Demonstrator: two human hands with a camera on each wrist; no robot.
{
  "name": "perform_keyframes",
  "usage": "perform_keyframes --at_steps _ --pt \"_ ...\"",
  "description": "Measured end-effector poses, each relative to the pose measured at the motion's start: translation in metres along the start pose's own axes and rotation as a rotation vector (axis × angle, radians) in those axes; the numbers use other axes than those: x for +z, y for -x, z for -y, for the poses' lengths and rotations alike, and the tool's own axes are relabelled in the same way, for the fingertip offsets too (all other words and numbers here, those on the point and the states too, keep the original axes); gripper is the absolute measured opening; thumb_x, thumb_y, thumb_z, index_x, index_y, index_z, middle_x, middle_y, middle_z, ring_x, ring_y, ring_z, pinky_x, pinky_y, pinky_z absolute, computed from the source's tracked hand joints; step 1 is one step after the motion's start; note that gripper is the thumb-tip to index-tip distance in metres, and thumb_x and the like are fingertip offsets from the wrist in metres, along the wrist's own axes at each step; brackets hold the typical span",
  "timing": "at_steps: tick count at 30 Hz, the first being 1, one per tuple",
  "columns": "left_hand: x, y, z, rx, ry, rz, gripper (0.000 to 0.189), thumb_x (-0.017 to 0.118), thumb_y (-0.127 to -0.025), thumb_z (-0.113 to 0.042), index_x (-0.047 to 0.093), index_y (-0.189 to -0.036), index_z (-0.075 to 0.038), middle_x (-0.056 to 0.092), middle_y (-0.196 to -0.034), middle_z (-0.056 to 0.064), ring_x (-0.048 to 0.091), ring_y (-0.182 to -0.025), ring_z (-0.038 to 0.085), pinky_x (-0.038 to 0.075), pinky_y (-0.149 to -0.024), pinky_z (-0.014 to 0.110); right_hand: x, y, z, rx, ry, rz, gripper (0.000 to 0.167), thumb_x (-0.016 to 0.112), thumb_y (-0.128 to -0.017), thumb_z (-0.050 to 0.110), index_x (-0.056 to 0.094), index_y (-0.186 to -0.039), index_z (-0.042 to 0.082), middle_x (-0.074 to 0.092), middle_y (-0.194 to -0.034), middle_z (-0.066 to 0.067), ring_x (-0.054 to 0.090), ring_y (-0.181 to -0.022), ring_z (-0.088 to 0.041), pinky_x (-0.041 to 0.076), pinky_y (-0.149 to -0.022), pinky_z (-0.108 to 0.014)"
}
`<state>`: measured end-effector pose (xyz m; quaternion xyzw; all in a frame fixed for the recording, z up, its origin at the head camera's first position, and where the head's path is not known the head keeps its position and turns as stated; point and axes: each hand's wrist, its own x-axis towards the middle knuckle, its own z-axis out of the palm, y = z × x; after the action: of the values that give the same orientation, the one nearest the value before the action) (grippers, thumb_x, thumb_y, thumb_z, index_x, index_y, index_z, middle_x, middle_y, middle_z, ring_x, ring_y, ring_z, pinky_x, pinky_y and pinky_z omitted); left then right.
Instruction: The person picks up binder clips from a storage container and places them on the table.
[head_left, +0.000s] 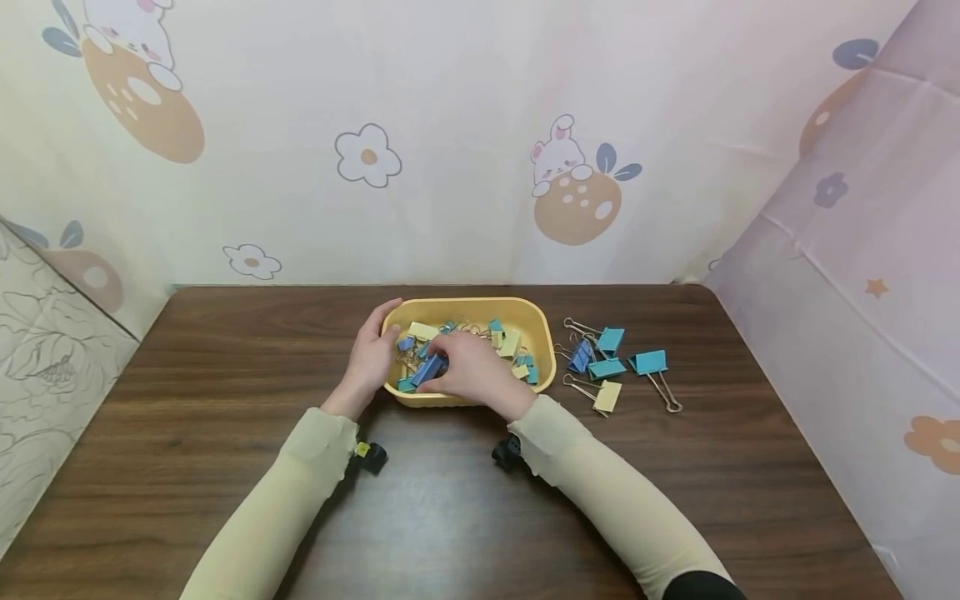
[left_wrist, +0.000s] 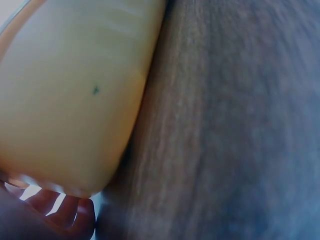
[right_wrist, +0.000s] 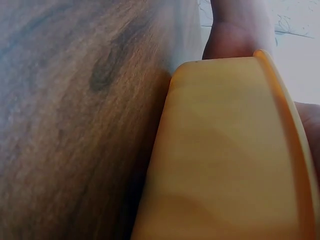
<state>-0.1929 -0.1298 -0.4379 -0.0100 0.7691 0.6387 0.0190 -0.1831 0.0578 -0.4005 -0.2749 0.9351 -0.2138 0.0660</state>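
A yellow plastic bin [head_left: 536, 321] stands on the table, holding many binder clips in blue, teal and pale yellow. My left hand [head_left: 367, 358] grips the bin's left end, thumb at the rim and fingers against the outer wall. In the left wrist view, the fingers [left_wrist: 65, 215] touch the bin's end wall [left_wrist: 75, 100]. My right hand [head_left: 476, 367] reaches inside the bin and pinches a blue binder clip [head_left: 428, 370] between thumb and fingers. The right wrist view shows mostly the bin's outer side [right_wrist: 225, 145], which hides the right fingers.
Right of the bin lie several loose binder clips: a blue one [head_left: 581, 357], a pale yellow one [head_left: 607, 397] and a teal one [head_left: 649, 362] among them. A patterned curtain [head_left: 465, 200] hangs behind the brown wooden table [head_left: 247, 358].
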Motion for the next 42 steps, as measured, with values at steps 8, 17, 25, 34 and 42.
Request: perform_keyframes --at_steps 8,17,25,34,42 --pt "0.001 0.002 -0.003 -0.011 -0.01 -0.004 0.044 0.039 -0.108 -0.014 0.041 -0.151 -0.019 0.04 -0.152 0.008 0.041 -0.131 0.026 0.031 -0.111 0.049 0.0 -0.001 0.003 0.017 0.031 -0.002 0.047 0.082 -0.079 0.046 0.072 -0.109 0.011 0.069 -0.101 0.0 0.062 -0.09 -0.016 0.051 -0.081 -0.034" --pt "-0.002 0.002 -0.003 -0.021 0.0 0.017 0.044 0.039 -0.108 -0.015 0.039 -0.152 -0.02 0.04 -0.152 0.008 0.042 -0.129 0.028 0.032 -0.11 0.051 0.002 -0.009 0.009 0.054 0.045 0.004 0.043 0.084 -0.076 0.049 0.07 -0.093 0.012 0.062 -0.077 0.006 0.056 -0.07 -0.012 0.046 -0.062 -0.029" --pt "-0.002 0.0 -0.001 -0.031 0.005 0.027 0.045 0.038 -0.108 -0.014 0.037 -0.152 -0.02 0.039 -0.153 0.008 0.04 -0.133 0.027 0.029 -0.112 0.051 0.005 -0.007 0.003 0.059 -0.033 -0.021 0.035 0.08 -0.081 0.038 0.072 -0.101 0.01 0.064 -0.083 0.004 0.055 -0.071 -0.013 0.045 -0.062 -0.028" --pt "0.0 0.0 -0.001 -0.01 -0.001 0.03 0.045 0.039 -0.108 -0.014 0.038 -0.152 -0.018 0.041 -0.151 0.008 0.043 -0.131 0.027 0.032 -0.109 0.05 -0.009 0.004 -0.004 0.094 -0.101 -0.018 0.053 0.078 -0.085 0.038 0.068 -0.127 0.008 0.069 -0.117 -0.005 0.062 -0.095 -0.017 0.051 -0.082 -0.036" --pt "-0.001 0.0 -0.001 -0.007 -0.001 0.01 0.044 0.039 -0.108 -0.013 0.039 -0.151 -0.019 0.041 -0.152 0.008 0.042 -0.134 0.026 0.031 -0.111 0.049 -0.023 0.018 -0.014 0.062 -0.114 -0.074 0.052 0.08 -0.082 0.036 0.069 -0.125 0.01 0.069 -0.113 -0.001 0.064 -0.099 -0.02 0.051 -0.085 -0.039"
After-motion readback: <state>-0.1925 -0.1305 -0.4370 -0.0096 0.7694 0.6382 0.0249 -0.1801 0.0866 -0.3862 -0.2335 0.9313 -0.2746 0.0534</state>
